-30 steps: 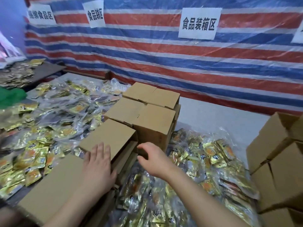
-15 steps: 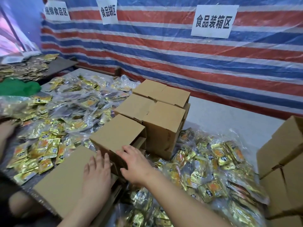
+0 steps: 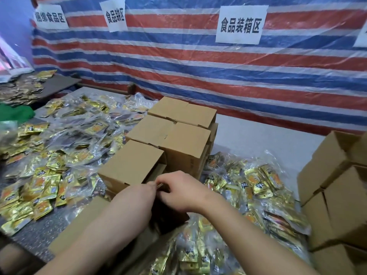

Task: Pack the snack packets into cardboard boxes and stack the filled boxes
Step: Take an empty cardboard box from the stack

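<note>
Striped red, white and blue tarp (image 3: pixel 198 76) across the whole back, white paper signs (image 3: pixel 240 24) taped on it. Grey table (image 3: pixel 258 139) below, buried under gold snack packets (image 3: pixel 45 183) on the left and more bagged gold packets (image 3: pixel 256 185) on the right. Closed cardboard boxes (image 3: pixel 168 133) stacked in the middle, touching each other. More brown boxes (image 3: pixel 333 191) piled at the right edge. Down front, an open box (image 3: pixel 131 165) lying just ahead of the hands, loose flap on its right end. Flat cardboard panel (image 3: pixel 79 225) under the left forearm. Both hands meeting at that flap: right hand (image 3: pixel 182 191) curled over, fingers bent and pinching the flap edge; left hand (image 3: pixel 148 190) mostly hidden behind its own wrist, fingertips at the same edge, grip there impossible to make out.
</note>
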A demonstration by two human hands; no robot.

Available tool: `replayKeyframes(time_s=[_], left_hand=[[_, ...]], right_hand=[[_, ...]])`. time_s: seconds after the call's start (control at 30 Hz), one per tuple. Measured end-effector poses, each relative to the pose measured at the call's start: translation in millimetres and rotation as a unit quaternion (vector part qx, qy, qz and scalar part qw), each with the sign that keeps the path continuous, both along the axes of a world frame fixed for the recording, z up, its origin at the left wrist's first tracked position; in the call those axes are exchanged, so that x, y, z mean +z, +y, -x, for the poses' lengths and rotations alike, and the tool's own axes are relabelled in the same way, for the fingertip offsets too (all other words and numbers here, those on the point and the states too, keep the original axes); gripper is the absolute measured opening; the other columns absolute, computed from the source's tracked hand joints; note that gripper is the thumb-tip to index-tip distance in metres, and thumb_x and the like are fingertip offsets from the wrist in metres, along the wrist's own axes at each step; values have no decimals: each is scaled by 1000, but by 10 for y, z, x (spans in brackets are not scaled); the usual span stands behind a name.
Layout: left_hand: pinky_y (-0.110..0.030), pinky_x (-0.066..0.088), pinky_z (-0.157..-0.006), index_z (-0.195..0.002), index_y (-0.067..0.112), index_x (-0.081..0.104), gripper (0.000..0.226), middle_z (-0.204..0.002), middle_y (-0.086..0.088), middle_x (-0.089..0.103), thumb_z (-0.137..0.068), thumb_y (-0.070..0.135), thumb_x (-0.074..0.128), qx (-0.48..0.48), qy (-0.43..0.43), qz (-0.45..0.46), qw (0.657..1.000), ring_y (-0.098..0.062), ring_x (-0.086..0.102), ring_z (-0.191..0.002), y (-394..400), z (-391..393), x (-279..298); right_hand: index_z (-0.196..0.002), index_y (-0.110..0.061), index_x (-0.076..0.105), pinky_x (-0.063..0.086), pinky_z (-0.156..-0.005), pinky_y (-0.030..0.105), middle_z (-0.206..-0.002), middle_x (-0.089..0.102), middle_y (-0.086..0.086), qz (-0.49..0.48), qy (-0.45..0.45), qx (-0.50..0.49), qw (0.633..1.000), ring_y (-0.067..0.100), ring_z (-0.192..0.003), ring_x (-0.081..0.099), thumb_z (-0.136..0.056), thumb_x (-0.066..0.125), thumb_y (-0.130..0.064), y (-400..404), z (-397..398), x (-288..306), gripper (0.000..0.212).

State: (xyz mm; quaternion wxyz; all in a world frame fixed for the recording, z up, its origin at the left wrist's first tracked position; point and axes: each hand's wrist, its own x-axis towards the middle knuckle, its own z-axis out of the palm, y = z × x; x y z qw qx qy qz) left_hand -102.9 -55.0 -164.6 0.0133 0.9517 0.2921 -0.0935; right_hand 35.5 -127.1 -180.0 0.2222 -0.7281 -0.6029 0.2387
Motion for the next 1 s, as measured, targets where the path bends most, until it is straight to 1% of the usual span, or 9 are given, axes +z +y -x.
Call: replayKeyframes(time_s=[0.23,0.3,0.37,0.47,0.53,0.6,0.7,0.83,1.0], left_hand=[[-37,54,-87,-117,24,61,22,-107,-1,69,-101,35,50,-116,-32,73,990,-23,66,-100,-391,-886,-220],[-36,54,-87,-113,23,65,25,-105,-2,68,-99,40,52,-156,-39,84,983,-24,64,-100,-542,-1169,-324],[-36,53,-86,-111,21,65,24,-105,-3,67,-98,38,53,-200,-25,91,975,-25,63,-101,-673,-1412,-431],[-37,54,-86,-108,22,66,20,-104,-2,68,-98,36,55,-239,-17,112,964,-25,62,-100,-828,-1665,-587],[-37,54,-85,-103,22,67,20,-101,-1,68,-98,38,56,-246,-21,129,960,-24,62,-97,-893,-1762,-696],[-36,54,-83,-100,23,67,21,-97,1,67,-98,41,56,-255,-22,142,956,-23,62,-93,-969,-1853,-809],[-35,55,-81,-98,23,67,22,-92,3,65,-97,43,57,-249,-15,182,951,-19,61,-88,-1048,-1900,-991],[-32,52,-82,-102,25,68,20,-94,7,65,-96,42,59,-209,-4,243,947,-15,61,-90,-1055,-1734,-1309],[-29,50,-82,-99,24,68,18,-95,9,66,-97,39,59,-151,-4,305,940,-11,61,-91,-1005,-1419,-1748]], right_hand=[[-108,-40,62,49,-73,30,-105,66,-11,59,-10,-127,990,13,-93,60,-91,53,-23,-887,-699,-185,25],[-94,-34,63,49,-70,29,-97,65,-12,73,-17,-186,980,12,-89,60,-91,53,-23,-1219,-903,-306,16],[-79,-33,56,40,-59,25,-86,59,-14,86,-31,-250,964,7,-80,57,-93,53,-23,-1569,-1084,-415,17],[-75,-32,53,38,-57,27,-84,60,-11,102,-24,-330,938,5,-74,56,-95,55,-24,-2063,-1278,-557,22],[-79,-28,55,41,-59,28,-92,64,-9,114,-17,-361,925,8,-73,59,-95,56,-24,-2295,-1340,-633,17],[-83,-26,59,43,-65,27,-99,65,-7,120,-19,-387,914,11,-83,61,-94,58,-25,-2483,-1372,-697,11],[-89,-27,62,41,-62,25,-92,64,-7,138,-22,-404,904,9,-82,59,-94,59,-27,-2632,-1356,-815,5],[-80,-27,53,52,-76,34,-88,63,-5,166,-15,-402,900,17,-85,61,-93,58,-27,-2637,-1172,-1124,14],[-92,-28,55,48,-66,29,-87,61,-7,196,38,-381,903,12,-80,61,-98,51,-26,-2559,-881,-1533,7]])
